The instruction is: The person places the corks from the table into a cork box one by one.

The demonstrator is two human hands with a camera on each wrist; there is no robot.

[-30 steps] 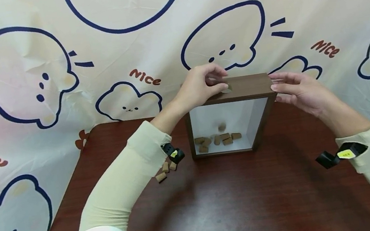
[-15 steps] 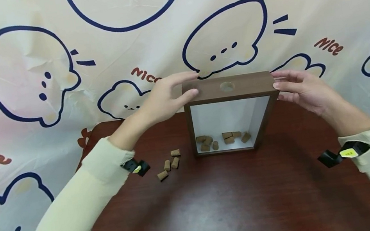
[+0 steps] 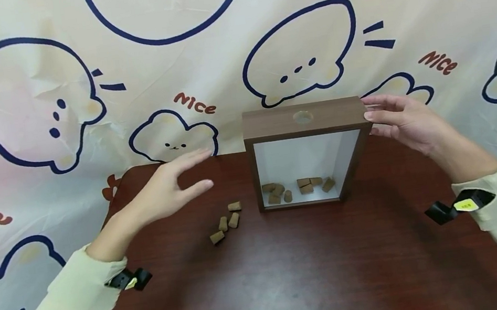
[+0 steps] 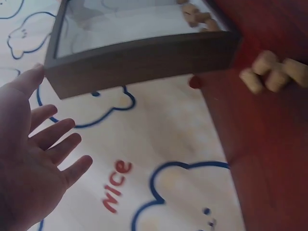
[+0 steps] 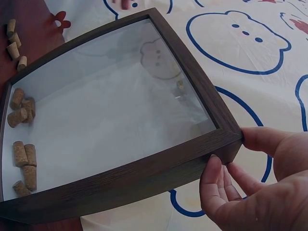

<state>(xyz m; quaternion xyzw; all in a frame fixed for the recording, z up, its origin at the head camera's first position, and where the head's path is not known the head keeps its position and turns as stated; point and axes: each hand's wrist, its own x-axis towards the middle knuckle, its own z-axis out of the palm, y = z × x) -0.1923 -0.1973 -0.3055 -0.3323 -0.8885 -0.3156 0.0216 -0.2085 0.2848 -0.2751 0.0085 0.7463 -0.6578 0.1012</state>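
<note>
A brown wooden shadow box [image 3: 338, 114] with a glass front stands upright on the table. A round hole [image 3: 303, 117] opens in its top. Several corks [image 3: 303, 183] lie on the floor of the box behind the glass. My right hand [image 3: 411, 124] grips the box's upper right corner, and the right wrist view shows the thumb and fingers [image 5: 211, 180] on either side of it. Left of the box my left hand [image 3: 163, 191] hovers with fingers spread, holding nothing. Several loose corks [image 3: 234, 220] lie on the table between that hand and the box.
The dark red wooden table [image 3: 303, 274] extends in front of the box. Behind it hangs a pale cloth [image 3: 216, 64] printed with blue cartoon outlines and red lettering, close to the back of the box.
A cork has dropped through the hole into the box. My left hand has moved from above the hole, left and down toward the loose corks. My right hand has stayed on the corner.
</note>
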